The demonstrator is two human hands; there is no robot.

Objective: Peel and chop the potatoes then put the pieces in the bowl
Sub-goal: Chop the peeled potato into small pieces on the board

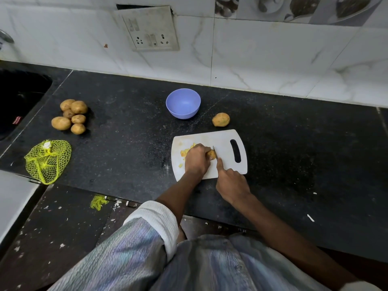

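On the white cutting board (222, 141), the left hand (196, 159) curled its fingers (202, 148) over a potato (211, 154), pinning it down. The right hand (230, 181) gripped a knife (215, 151), forefinger stretched along the blade, which met the potato just right of the left fingers. Yellow cut pieces (184, 152) lay on the board, left of those fingers. Beyond them on the dark tabletop (126, 122) stood a blue bowl (183, 103) and, apart from it, a whole potato (220, 119). Far left sat a heap of potatoes (71, 116) and a yellow net bag (47, 161).
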